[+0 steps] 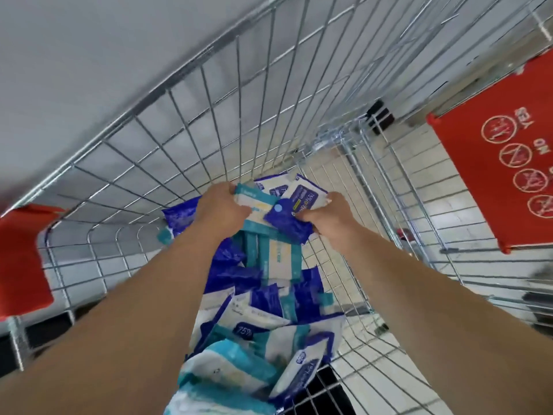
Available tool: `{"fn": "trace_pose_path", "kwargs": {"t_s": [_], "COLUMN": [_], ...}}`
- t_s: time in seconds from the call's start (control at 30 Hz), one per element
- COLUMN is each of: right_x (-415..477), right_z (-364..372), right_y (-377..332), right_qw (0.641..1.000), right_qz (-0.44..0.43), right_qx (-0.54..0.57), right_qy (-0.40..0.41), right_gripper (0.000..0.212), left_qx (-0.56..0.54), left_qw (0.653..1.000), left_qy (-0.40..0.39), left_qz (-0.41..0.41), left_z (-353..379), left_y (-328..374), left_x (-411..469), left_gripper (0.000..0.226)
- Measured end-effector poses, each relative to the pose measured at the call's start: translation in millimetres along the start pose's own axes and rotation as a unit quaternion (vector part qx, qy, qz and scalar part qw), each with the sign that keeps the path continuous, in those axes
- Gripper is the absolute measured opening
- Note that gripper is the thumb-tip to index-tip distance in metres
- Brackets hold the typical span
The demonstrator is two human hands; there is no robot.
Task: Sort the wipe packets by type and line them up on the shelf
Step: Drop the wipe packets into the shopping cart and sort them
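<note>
Head view: a wire shopping cart [209,115] is filling most of the frame, seen from above. Pale tiled floor [419,181] is showing through the cart's mesh on its right side. A red flap [493,175] with white circle pictograms and YES/NO lettering is hanging at the cart's right edge, and a red plastic corner piece [21,259] is sitting on the cart's left rim. A black wheel [380,115] is showing beyond the cart's far end.

A heap of wipe packets [269,295] is lying along the cart's bottom, dark blue ones mixed with teal-and-white ones. Both bare arms are reaching down into the cart, to the far end of the heap. The left hand [221,205] is gripping a teal-and-white packet [254,202], fingers curling over its far edge. The right hand [329,214] is pinching a dark blue packet [287,220], thumb on top. The two held packets are overlapping, touching each other just above the heap.

Left fingertips are hiding behind the packet. Print on most packets is blurring out; "75%" is reading on one [244,330] near the cart's near end. The heap is getting cut off at the bottom edge. Grey area outside the cart's left wall is too blurred to identify.
</note>
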State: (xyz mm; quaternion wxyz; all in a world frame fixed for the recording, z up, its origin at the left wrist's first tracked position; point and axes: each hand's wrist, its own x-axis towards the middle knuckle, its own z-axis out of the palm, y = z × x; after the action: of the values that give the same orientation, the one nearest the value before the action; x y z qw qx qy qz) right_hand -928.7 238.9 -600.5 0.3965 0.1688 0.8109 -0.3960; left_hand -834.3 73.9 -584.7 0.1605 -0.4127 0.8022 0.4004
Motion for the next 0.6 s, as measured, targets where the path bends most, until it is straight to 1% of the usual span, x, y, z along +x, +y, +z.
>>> {"fn": "trace_pose_path", "kwargs": {"t_s": [0.07, 0.13, 0.23, 0.3, 0.37, 0.43, 0.6], "right_x": [5, 11, 22, 24, 26, 28, 25], "right_z": [-5, -13, -14, -6, 1, 3, 4], "right_y": [-6, -11, -12, -11, -10, -11, -7], "right_qw": [1.0, 0.998, 0.995, 0.994, 0.991, 0.989, 0.984], "right_qz": [-0.024, -0.043, -0.056, -0.06, -0.079, -0.09, -0.132], "right_qx": [0.003, -0.037, -0.081, -0.088, -0.101, -0.107, -0.117], "right_qy": [0.005, 0.009, -0.012, -0.034, -0.044, -0.04, -0.034], "right_gripper": [0.068, 0.061, 0.037, 0.029, 0.03, 0.036, 0.045], "left_qx": [-0.027, -0.061, -0.063, -0.064, -0.053, -0.047, -0.061], "left_qw": [1.0, 0.998, 0.997, 0.997, 0.997, 0.998, 0.997], "left_qy": [-0.002, 0.024, 0.053, 0.05, 0.042, 0.036, 0.048], "left_qz": [0.001, -0.012, -0.014, -0.017, -0.021, -0.016, -0.02], "left_z": [-4, -11, -18, -21, -21, -19, -12], "left_y": [-2, -7, -19, -22, -22, -19, -9], "left_x": [-4, -10, -14, -13, -11, -9, -12], "left_gripper": [0.04, 0.042, 0.043, 0.043, 0.04, 0.039, 0.038]}}
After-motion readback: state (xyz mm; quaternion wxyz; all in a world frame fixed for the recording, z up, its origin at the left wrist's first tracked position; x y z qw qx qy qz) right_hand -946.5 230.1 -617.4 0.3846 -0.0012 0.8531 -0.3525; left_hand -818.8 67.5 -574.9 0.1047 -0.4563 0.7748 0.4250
